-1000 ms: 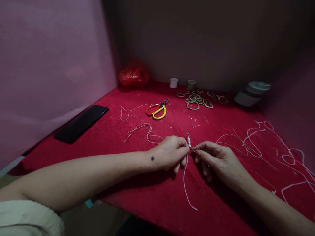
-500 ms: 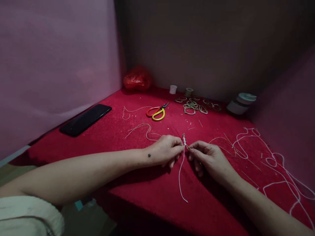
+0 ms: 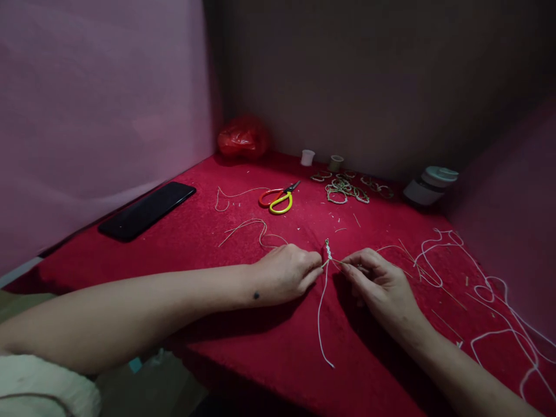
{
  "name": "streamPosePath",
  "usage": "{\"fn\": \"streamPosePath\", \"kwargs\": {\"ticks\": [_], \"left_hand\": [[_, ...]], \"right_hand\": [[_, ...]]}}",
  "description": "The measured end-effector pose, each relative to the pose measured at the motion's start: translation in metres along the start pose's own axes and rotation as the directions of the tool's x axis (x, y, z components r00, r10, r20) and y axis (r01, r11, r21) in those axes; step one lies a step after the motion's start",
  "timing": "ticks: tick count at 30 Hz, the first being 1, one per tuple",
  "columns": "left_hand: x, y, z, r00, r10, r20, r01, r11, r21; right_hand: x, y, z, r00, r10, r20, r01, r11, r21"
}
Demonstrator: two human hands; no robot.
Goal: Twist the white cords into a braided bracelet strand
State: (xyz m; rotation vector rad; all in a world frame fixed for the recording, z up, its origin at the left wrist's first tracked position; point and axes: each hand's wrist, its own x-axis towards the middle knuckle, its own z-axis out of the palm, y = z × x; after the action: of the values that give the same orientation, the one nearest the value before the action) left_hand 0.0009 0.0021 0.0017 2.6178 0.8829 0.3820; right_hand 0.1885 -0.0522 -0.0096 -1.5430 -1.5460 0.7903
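A short knotted cord (image 3: 328, 250), white with some tan, lies on the red cloth between my hands, its small loop pointing away from me. My left hand (image 3: 292, 271) pinches a tan strand on the left side of the knots. On the other side, my right hand (image 3: 377, 282) grips a tan strand between thumb and fingertips. Both strands look stretched outward from the lowest knot. From that knot a loose white cord (image 3: 320, 315) trails toward the front edge of the table.
Scissors (image 3: 278, 200) with red and yellow handles lie beyond my left hand. Finished knotted rings (image 3: 343, 190), two spools (image 3: 307, 157), a lidded jar (image 3: 431, 186) and a red plastic bag (image 3: 243, 139) stand farther back. A black phone (image 3: 147, 210) lies left; loose white cord (image 3: 490, 288) sprawls right.
My hands have moved apart, drawing the tan strands outward from the knot. My left hand has turned and its fingers are tucked under. The view has shifted slightly.
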Motion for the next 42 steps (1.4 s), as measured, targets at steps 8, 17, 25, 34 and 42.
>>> {"fn": "streamPosePath", "kwargs": {"ticks": [8, 17, 25, 34, 42], "left_hand": [[-0.002, 0.000, -0.001, 0.999, 0.022, 0.030, -0.025, 0.994, 0.103], [-0.004, 0.004, -0.004, 0.997, 0.065, 0.050, -0.072, 0.985, 0.159], [-0.003, 0.000, 0.000, 0.998, 0.058, 0.039, -0.065, 0.980, 0.190], [-0.011, 0.011, -0.004, 0.996, 0.085, 0.042, -0.093, 0.950, 0.297], [-0.016, 0.018, 0.000, 0.988, 0.141, 0.059, -0.152, 0.930, 0.335]], "right_hand": [[-0.004, -0.007, 0.001, 0.999, -0.042, -0.022, 0.042, 0.999, -0.002], [-0.006, -0.013, 0.005, 0.978, 0.177, 0.113, -0.192, 0.973, 0.130], [-0.004, -0.015, 0.004, 0.979, 0.173, 0.106, -0.185, 0.975, 0.121], [-0.005, -0.016, 0.000, 0.915, 0.306, 0.265, -0.366, 0.905, 0.218], [-0.017, -0.019, 0.007, 0.922, 0.254, 0.293, -0.359, 0.845, 0.396]]}}
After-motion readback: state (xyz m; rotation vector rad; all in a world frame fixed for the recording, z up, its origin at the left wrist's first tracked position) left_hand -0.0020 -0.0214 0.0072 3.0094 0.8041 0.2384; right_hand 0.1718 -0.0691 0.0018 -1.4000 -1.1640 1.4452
